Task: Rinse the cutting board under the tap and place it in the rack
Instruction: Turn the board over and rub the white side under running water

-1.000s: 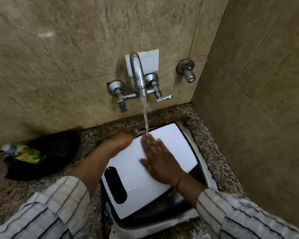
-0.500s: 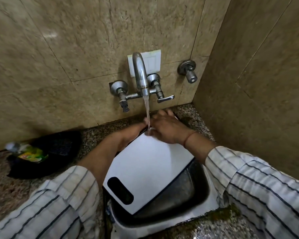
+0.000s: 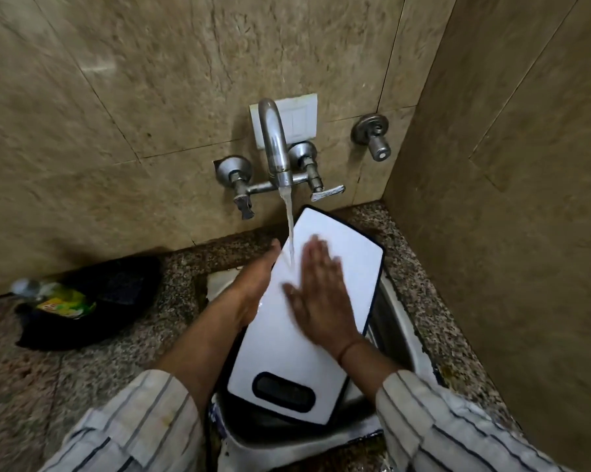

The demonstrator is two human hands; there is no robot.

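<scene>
**A:** Cutting board, white with a dark rim, tilted over the sink, handle slot at the near end, far end up toward the tap. Not in any rack.

**B:** Hands though? Gripping or just resting?

**A:** Starting nearest: striped sleeves at the bottom of the view on both sides. Right hand flat on the board's top face, fingers spread, palm down, not gripping anything. A bit blurred. Thin band round that wrist.

**B:** And the left?

**A:** Left hand along the board's left edge, fingers tucked out of sight beneath, thumb pointing up the edge. Looks like a hold on that edge, propping the board up.

**B:** Water?

**A:** Running. Stream from the tap landing on the board between the two hands. Farther out: speckled stone counter, dark bag with a yellow-green pack off to the left, beige tiled wall behind, white plate behind the spout.
</scene>
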